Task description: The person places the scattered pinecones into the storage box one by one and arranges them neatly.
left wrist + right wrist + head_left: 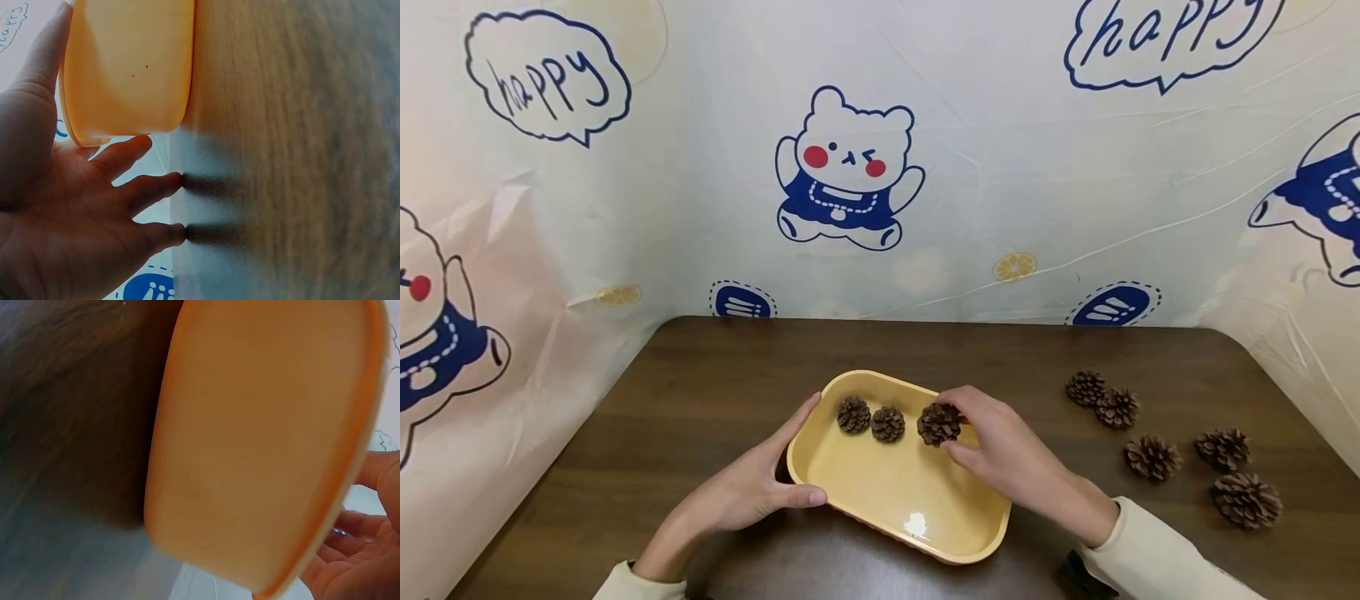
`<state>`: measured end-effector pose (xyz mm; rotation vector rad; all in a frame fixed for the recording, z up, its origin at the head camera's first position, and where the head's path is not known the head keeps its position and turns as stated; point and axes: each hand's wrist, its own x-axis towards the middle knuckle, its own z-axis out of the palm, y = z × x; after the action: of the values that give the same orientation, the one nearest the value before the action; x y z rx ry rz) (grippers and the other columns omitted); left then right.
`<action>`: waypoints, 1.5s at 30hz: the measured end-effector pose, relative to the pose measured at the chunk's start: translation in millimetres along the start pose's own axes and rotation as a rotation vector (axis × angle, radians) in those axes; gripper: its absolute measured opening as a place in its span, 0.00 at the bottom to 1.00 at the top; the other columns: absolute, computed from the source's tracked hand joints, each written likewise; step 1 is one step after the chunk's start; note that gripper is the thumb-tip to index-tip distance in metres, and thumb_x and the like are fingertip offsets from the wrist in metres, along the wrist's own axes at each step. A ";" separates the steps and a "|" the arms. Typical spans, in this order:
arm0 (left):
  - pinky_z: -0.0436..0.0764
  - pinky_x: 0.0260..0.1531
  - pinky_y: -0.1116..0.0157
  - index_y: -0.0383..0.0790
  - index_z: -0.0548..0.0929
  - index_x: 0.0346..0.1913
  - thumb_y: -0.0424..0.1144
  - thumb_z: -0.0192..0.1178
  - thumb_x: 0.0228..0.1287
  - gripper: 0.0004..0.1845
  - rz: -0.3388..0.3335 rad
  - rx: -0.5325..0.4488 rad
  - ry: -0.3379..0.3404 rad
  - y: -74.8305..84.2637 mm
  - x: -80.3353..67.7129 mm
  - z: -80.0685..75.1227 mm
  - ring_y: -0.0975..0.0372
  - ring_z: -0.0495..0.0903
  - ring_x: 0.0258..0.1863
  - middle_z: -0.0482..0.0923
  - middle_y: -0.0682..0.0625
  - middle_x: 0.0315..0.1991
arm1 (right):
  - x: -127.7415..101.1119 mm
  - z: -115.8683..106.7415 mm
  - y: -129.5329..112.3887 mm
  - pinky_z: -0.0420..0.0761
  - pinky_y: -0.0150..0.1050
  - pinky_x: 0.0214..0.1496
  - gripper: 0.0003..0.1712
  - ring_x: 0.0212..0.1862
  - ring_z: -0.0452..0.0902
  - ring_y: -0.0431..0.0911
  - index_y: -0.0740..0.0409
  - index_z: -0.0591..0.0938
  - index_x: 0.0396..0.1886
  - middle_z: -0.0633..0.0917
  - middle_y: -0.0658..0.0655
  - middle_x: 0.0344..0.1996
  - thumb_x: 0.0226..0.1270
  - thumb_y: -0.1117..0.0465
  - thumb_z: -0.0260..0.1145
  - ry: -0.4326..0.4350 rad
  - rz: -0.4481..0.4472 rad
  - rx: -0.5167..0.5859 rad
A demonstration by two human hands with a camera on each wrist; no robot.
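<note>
The dark wood-grain tabletop [737, 375], near edge cut off, carries a glossy, round-cornered yellow dish [880, 492] well short of its far edge. The left hand [748, 483] spreads its fingers wide against the dish's left end. The right hand [996, 437] pinches a scaly pinecone [938, 423], partly hidden; whether it touches the dish is unclear. Five loose pinecones [1153, 457] lie rightward; two smaller pinecones [853, 414] sit inside.

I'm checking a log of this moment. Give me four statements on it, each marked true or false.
1. The right hand holds a pine cone. True.
2. The left hand touches a pine cone. False: it touches the yellow rectangular dish.
3. Two other pine cones rest inside the dish. True.
4. Three pine cones lie on the brown table. False: five loose pine cones lie there.
</note>
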<state>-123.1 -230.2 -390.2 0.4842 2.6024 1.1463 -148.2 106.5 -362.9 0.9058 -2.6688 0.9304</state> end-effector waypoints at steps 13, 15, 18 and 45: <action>0.62 0.73 0.37 0.64 0.41 0.86 0.57 0.75 0.61 0.62 0.015 -0.002 0.005 1.3 3.1 -2.7 0.45 0.59 0.80 0.50 0.45 0.86 | 14.2 20.6 -2.9 0.85 0.50 0.58 0.21 0.54 0.86 0.53 0.63 0.84 0.52 0.89 0.60 0.50 0.59 0.69 0.79 -0.074 0.054 -0.063; 0.62 0.73 0.37 0.64 0.41 0.86 0.57 0.75 0.61 0.62 0.019 -0.003 0.002 1.4 3.8 -2.6 0.45 0.58 0.80 0.49 0.45 0.86 | 15.0 22.8 -2.7 0.84 0.50 0.59 0.21 0.54 0.86 0.53 0.63 0.84 0.52 0.89 0.60 0.49 0.58 0.69 0.79 -0.080 0.058 -0.074; 0.61 0.74 0.37 0.64 0.40 0.86 0.57 0.75 0.61 0.62 0.022 -0.006 0.001 1.4 4.3 -2.6 0.45 0.57 0.80 0.48 0.45 0.86 | 15.4 25.1 -2.9 0.85 0.50 0.58 0.21 0.53 0.86 0.52 0.63 0.84 0.50 0.89 0.60 0.48 0.58 0.70 0.79 -0.080 0.069 -0.083; 0.60 0.74 0.36 0.64 0.41 0.86 0.55 0.76 0.61 0.62 0.011 -0.036 -0.010 -1.2 1.6 -0.2 0.41 0.57 0.80 0.48 0.42 0.86 | 11.5 32.8 -2.2 0.83 0.52 0.62 0.24 0.59 0.83 0.57 0.70 0.81 0.58 0.86 0.65 0.54 0.64 0.69 0.76 -0.165 0.100 -0.068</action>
<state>-124.9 -230.5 -391.2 0.4960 2.5691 1.1885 -155.0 79.4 -383.7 0.8768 -2.8901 0.8118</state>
